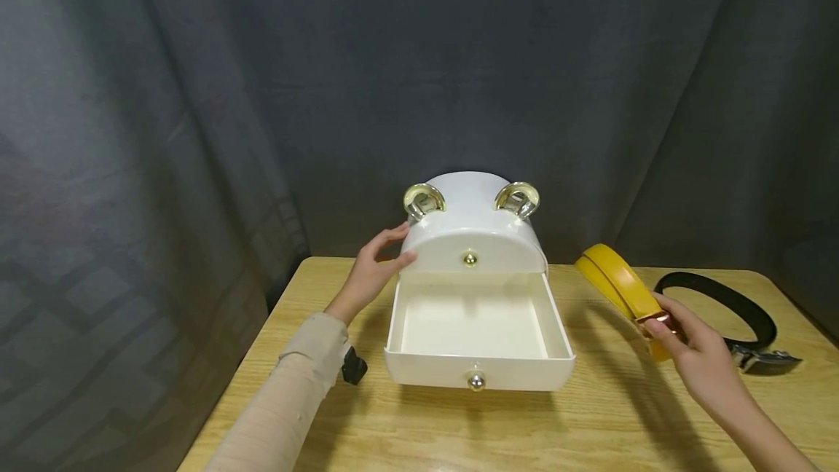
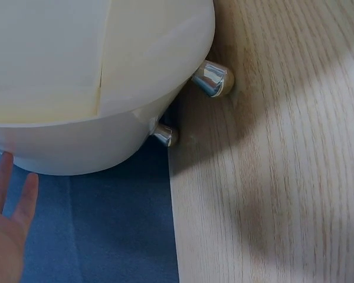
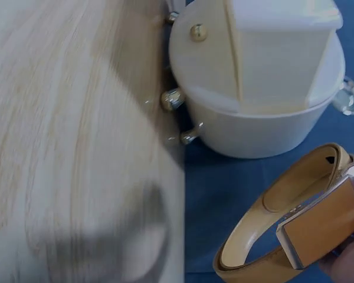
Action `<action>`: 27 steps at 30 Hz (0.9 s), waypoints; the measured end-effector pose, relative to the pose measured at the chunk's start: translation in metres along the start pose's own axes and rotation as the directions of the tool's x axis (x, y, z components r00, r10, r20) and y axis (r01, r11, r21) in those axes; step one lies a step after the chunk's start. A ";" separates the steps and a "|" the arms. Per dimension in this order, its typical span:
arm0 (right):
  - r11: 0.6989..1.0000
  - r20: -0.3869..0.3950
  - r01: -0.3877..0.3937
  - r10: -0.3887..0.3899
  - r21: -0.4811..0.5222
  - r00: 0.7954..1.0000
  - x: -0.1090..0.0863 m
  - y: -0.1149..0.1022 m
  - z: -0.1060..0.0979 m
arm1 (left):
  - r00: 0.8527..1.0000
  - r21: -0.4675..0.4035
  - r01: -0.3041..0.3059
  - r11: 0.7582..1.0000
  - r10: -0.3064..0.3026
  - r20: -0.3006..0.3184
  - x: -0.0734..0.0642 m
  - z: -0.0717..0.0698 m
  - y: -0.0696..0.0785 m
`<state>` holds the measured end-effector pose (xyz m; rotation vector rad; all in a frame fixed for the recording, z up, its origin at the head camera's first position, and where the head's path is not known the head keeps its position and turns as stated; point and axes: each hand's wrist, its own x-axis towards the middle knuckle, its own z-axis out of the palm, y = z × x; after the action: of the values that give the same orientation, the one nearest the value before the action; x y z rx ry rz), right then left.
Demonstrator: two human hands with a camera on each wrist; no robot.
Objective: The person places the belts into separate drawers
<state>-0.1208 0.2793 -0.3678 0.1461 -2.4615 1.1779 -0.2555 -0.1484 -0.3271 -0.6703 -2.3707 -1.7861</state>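
A white storage box [image 1: 473, 228] with two gold ear-shaped trims stands on the table, its lower drawer [image 1: 481, 377] pulled out. Nothing lies inside the drawer. My left hand [image 1: 370, 275] rests at the box's left side, fingers extended with the tips right at its wall; the left wrist view catches spread fingers [image 2: 0, 194] beside the white shell. To the right of the drawer, my right hand [image 1: 698, 348] grips a coiled yellow belt [image 1: 619, 282] by its buckle end, held above the table. In the right wrist view the rectangular buckle [image 3: 324, 224] shows close up.
A black belt [image 1: 727, 297] lies looped on the table at the right, with its metal buckle [image 1: 767, 360] toward the front. A small black object [image 1: 354, 366] appears beside the left sleeve. Dark curtains [image 1: 524, 79] hang behind the wooden table [image 1: 419, 428].
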 end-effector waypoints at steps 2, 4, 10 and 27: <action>0.998 -0.020 0.023 -0.022 0.051 1.000 -0.003 -0.003 -0.002 | 1.000 0.002 0.002 1.000 -0.002 -0.002 0.000 0.000 0.000; 0.993 -0.039 0.047 -0.043 0.104 0.998 -0.006 -0.007 -0.003 | 1.000 0.003 0.010 1.000 -0.010 -0.004 0.000 0.000 0.000; 0.976 -0.072 0.105 -0.093 0.189 0.993 -0.014 -0.018 -0.010 | 1.000 0.009 0.003 1.000 -0.003 -0.003 -0.001 0.001 -0.001; 0.844 -0.057 0.216 -0.216 0.491 0.975 -0.031 -0.036 -0.021 | 1.000 0.004 -0.004 1.000 0.004 0.000 -0.001 -0.001 -0.003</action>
<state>-0.0762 0.2701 -0.3425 0.5549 -2.0176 1.6737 -0.2565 -0.1506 -0.3295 -0.6737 -2.3705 -1.7794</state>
